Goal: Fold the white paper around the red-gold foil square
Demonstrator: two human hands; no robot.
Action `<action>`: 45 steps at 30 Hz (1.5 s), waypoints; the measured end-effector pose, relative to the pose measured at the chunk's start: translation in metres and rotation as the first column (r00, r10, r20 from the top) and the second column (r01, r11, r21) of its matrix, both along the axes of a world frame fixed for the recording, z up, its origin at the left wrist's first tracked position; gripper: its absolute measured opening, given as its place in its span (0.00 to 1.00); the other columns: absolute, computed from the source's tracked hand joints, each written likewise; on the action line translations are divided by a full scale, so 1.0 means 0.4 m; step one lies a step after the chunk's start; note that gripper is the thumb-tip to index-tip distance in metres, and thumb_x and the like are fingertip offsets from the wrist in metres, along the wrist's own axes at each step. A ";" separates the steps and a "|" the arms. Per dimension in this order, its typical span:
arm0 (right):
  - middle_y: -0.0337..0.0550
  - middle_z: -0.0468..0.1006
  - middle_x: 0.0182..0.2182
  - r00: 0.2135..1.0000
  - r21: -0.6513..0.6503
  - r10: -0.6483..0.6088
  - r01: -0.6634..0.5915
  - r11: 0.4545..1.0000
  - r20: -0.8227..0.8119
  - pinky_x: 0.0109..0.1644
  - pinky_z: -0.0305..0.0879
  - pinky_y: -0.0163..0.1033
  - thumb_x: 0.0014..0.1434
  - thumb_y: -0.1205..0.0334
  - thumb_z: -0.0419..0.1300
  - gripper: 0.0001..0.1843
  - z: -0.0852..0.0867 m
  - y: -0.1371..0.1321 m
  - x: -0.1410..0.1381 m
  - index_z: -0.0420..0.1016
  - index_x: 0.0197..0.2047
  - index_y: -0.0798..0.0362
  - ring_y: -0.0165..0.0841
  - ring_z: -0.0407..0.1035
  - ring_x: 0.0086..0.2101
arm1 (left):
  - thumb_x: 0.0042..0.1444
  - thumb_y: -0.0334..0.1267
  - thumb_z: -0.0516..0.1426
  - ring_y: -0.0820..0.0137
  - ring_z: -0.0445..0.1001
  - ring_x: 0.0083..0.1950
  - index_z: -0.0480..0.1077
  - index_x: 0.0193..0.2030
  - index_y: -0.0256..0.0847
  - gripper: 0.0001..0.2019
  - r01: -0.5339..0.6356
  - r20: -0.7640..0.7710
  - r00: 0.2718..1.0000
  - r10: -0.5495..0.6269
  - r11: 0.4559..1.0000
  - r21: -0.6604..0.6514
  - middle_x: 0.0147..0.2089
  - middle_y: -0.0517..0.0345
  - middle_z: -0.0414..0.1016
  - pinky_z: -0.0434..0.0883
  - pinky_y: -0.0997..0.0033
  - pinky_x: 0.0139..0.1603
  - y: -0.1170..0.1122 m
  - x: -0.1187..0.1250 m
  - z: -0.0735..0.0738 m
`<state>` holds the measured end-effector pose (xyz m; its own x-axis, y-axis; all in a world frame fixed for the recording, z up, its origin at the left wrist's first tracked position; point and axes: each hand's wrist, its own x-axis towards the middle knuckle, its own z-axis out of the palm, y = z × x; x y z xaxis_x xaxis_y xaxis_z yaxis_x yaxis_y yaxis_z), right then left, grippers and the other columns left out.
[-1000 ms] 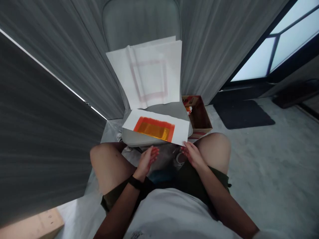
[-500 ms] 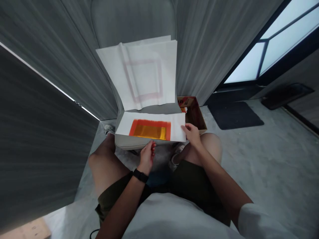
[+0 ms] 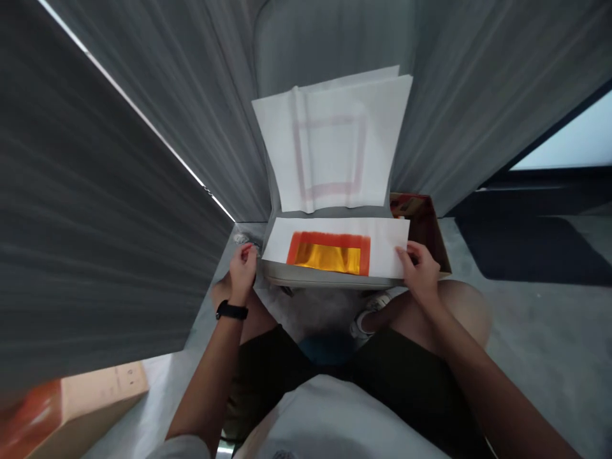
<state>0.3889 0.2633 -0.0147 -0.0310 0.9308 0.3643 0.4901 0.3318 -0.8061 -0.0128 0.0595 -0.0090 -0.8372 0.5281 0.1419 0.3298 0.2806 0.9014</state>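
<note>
A white paper sheet [image 3: 385, 245] with an orange frame and a gold foil rectangle [image 3: 327, 256] lies on a grey chair seat [image 3: 306, 278] in front of me. My right hand [image 3: 418, 273] holds the sheet's right edge, fingers curled over it. My left hand [image 3: 243, 273] is at the seat's left front corner, just off the sheet's left edge, fingers curled; what it grips, if anything, I cannot make out. A black band is on my left wrist.
More white sheets [image 3: 335, 143] with a faint pink square lean against the chair back. An open cardboard box [image 3: 425, 217] stands on the floor right of the chair. Grey curtains hang behind and left. A wooden block [image 3: 90, 395] lies at lower left. A dark mat [image 3: 530, 248] lies right.
Both hands rose from my lap to the chair. The right took the sheet's right edge; the left moved out to the seat's left corner. The sheet now lies square on the seat.
</note>
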 end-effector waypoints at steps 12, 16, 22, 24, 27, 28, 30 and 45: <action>0.49 0.80 0.48 0.983 0.265 0.080 -0.034 0.964 -0.168 0.63 0.70 0.58 0.63 0.48 0.66 0.14 0.119 0.075 -0.098 0.81 0.41 0.50 0.43 0.75 0.51 | 0.55 0.42 0.64 0.41 0.56 0.77 0.63 0.72 0.34 0.38 -0.012 -0.275 0.959 -0.071 0.957 -0.290 0.75 0.31 0.58 0.58 0.40 0.76 0.135 0.063 -0.073; 0.49 0.83 0.48 0.967 0.082 0.170 -0.157 0.984 -0.192 0.56 0.74 0.53 0.63 0.44 0.65 0.24 0.132 0.074 -0.101 0.80 0.56 0.50 0.42 0.78 0.47 | 0.54 0.39 0.62 0.42 0.55 0.78 0.64 0.71 0.35 0.36 0.037 -0.244 0.964 -0.110 0.958 -0.285 0.76 0.33 0.57 0.55 0.41 0.78 0.127 0.049 -0.081; 0.47 0.87 0.40 0.978 -0.091 0.152 -0.166 0.982 -0.139 0.48 0.78 0.51 0.57 0.41 0.68 0.23 0.135 0.062 -0.112 0.85 0.45 0.50 0.43 0.79 0.41 | 0.53 0.39 0.64 0.41 0.57 0.77 0.62 0.72 0.38 0.39 0.073 -0.113 0.988 -0.109 0.955 -0.288 0.74 0.34 0.61 0.56 0.38 0.76 0.138 0.024 -0.078; 0.46 0.87 0.40 0.979 -0.034 0.164 -0.169 0.985 -0.123 0.50 0.78 0.52 0.56 0.43 0.68 0.19 0.151 0.057 -0.108 0.85 0.42 0.49 0.44 0.80 0.42 | 0.52 0.39 0.64 0.41 0.57 0.77 0.62 0.72 0.37 0.39 0.082 -0.084 0.990 -0.110 0.956 -0.281 0.74 0.33 0.61 0.56 0.38 0.76 0.143 0.018 -0.076; 0.46 0.87 0.40 0.979 0.092 0.182 -0.173 0.981 -0.094 0.54 0.77 0.54 0.56 0.47 0.68 0.14 0.188 0.045 -0.096 0.85 0.38 0.48 0.44 0.80 0.43 | 0.52 0.39 0.64 0.41 0.57 0.77 0.63 0.71 0.36 0.39 0.078 -0.078 0.992 -0.101 0.964 -0.254 0.74 0.32 0.61 0.57 0.39 0.76 0.143 0.016 -0.076; 0.45 0.87 0.40 0.978 0.124 0.183 -0.170 0.978 -0.101 0.54 0.77 0.55 0.56 0.48 0.68 0.13 0.201 0.038 -0.090 0.85 0.37 0.48 0.44 0.80 0.42 | 0.52 0.38 0.64 0.42 0.57 0.77 0.63 0.71 0.36 0.38 0.076 -0.079 0.992 -0.098 0.966 -0.247 0.74 0.33 0.61 0.57 0.39 0.76 0.141 0.018 -0.076; 0.45 0.86 0.40 0.969 0.174 0.206 -0.182 0.968 -0.132 0.54 0.76 0.55 0.56 0.49 0.68 0.11 0.220 0.018 -0.077 0.83 0.34 0.47 0.43 0.80 0.43 | 0.53 0.38 0.63 0.42 0.57 0.77 0.64 0.71 0.35 0.37 0.079 -0.085 0.991 -0.101 0.968 -0.240 0.74 0.33 0.62 0.57 0.40 0.76 0.135 0.023 -0.075; 0.52 0.76 0.61 0.975 0.018 0.086 -0.084 0.996 -0.203 0.64 0.65 0.58 0.51 0.47 0.69 0.16 0.059 -0.146 0.078 0.72 0.29 0.48 0.53 0.71 0.60 | 0.54 0.36 0.59 0.56 0.75 0.57 0.74 0.42 0.44 0.08 0.077 -0.120 0.990 -0.076 0.997 0.002 0.49 0.49 0.79 0.69 0.53 0.68 0.127 0.107 -0.040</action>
